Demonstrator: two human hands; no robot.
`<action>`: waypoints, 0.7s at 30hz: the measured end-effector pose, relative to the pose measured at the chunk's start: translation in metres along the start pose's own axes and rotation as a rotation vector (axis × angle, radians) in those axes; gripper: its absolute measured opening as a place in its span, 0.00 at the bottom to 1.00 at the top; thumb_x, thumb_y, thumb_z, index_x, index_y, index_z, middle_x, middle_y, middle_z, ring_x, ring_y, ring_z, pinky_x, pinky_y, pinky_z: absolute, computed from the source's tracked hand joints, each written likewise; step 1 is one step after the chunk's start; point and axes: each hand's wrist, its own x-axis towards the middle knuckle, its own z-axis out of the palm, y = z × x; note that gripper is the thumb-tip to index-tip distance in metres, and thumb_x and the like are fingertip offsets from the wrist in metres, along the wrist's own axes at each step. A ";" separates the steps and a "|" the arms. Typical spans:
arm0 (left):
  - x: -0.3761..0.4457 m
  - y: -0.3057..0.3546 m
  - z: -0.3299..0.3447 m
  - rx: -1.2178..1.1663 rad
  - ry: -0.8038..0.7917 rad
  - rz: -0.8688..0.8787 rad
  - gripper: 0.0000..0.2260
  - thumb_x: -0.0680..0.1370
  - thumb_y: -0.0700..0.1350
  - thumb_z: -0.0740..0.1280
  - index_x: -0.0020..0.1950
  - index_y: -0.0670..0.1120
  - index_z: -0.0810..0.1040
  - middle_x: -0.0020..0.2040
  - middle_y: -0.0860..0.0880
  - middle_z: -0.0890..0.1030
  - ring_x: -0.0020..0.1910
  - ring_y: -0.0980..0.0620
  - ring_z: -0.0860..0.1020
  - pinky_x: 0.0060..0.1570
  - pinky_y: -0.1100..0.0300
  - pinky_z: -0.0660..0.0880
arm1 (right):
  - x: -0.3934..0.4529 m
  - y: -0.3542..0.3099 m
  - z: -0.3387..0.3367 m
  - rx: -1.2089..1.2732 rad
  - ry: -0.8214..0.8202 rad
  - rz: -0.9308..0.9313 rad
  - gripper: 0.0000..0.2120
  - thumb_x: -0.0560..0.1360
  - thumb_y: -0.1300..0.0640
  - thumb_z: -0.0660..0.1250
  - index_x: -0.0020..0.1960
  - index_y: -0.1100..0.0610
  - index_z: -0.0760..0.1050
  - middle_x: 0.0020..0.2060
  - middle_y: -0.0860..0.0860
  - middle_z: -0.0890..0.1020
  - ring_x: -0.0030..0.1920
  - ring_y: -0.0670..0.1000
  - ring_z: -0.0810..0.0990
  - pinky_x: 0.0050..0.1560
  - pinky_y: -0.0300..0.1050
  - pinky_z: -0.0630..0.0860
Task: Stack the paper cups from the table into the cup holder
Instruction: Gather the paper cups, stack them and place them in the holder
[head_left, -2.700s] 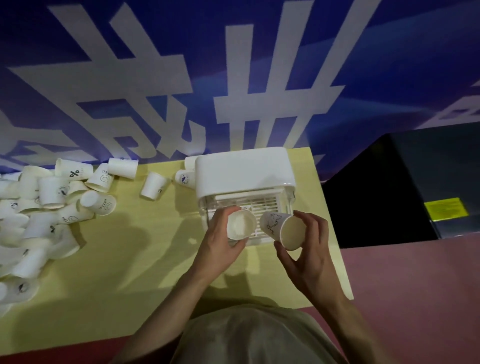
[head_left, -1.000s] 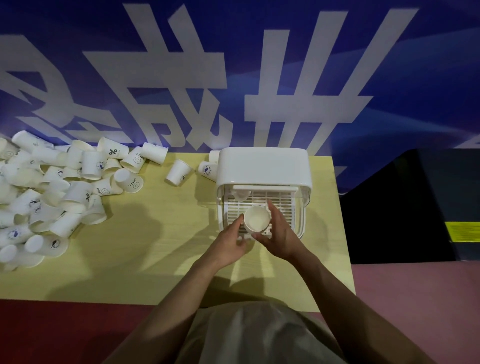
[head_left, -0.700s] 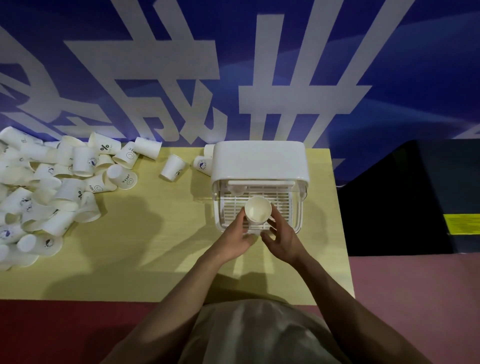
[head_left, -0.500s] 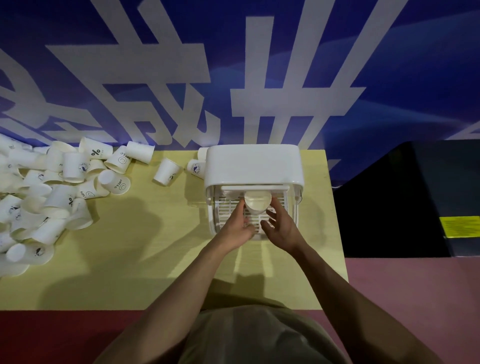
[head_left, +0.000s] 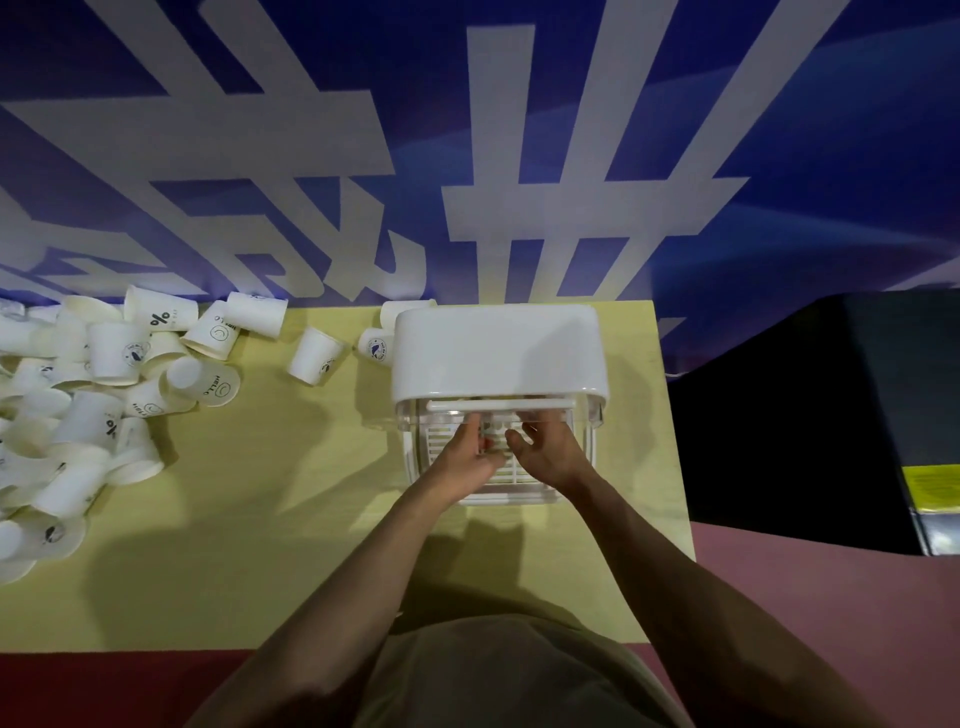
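The white cup holder stands at the back right of the yellow table; it has a solid lid, clear walls and a slatted tray. Both my hands reach into its open front. My left hand and my right hand hold a white paper cup between them, one on each side. The cup is pushed up under the lid, so only a sliver of it shows between my fingers.
A heap of several white paper cups covers the table's left side. One loose cup lies nearer the holder and two more touch its left wall. A dark cabinet stands right of the table, a blue banner behind.
Earlier each hand held one cup; they were nested. Since then both hands have pushed the nested cups deeper into the holder, up under the lid, until they are almost hidden.
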 end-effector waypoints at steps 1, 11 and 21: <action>0.001 0.000 -0.001 0.000 -0.005 -0.009 0.19 0.80 0.42 0.67 0.67 0.55 0.64 0.58 0.51 0.79 0.56 0.54 0.78 0.51 0.59 0.74 | 0.003 0.001 0.000 -0.022 0.005 -0.006 0.10 0.79 0.65 0.69 0.49 0.50 0.78 0.42 0.43 0.80 0.44 0.45 0.78 0.51 0.43 0.74; 0.013 0.000 -0.002 0.040 -0.024 0.020 0.12 0.80 0.39 0.66 0.53 0.57 0.72 0.55 0.52 0.81 0.53 0.56 0.79 0.45 0.70 0.70 | 0.014 -0.003 0.007 -0.111 -0.050 -0.041 0.10 0.81 0.58 0.68 0.59 0.63 0.81 0.52 0.55 0.85 0.55 0.53 0.81 0.55 0.44 0.75; -0.017 -0.030 -0.008 -0.096 0.060 0.072 0.27 0.81 0.41 0.69 0.74 0.62 0.63 0.60 0.67 0.74 0.63 0.62 0.77 0.50 0.70 0.75 | -0.027 0.022 0.002 0.032 -0.092 0.024 0.33 0.81 0.59 0.68 0.81 0.61 0.58 0.77 0.58 0.68 0.76 0.55 0.70 0.74 0.51 0.71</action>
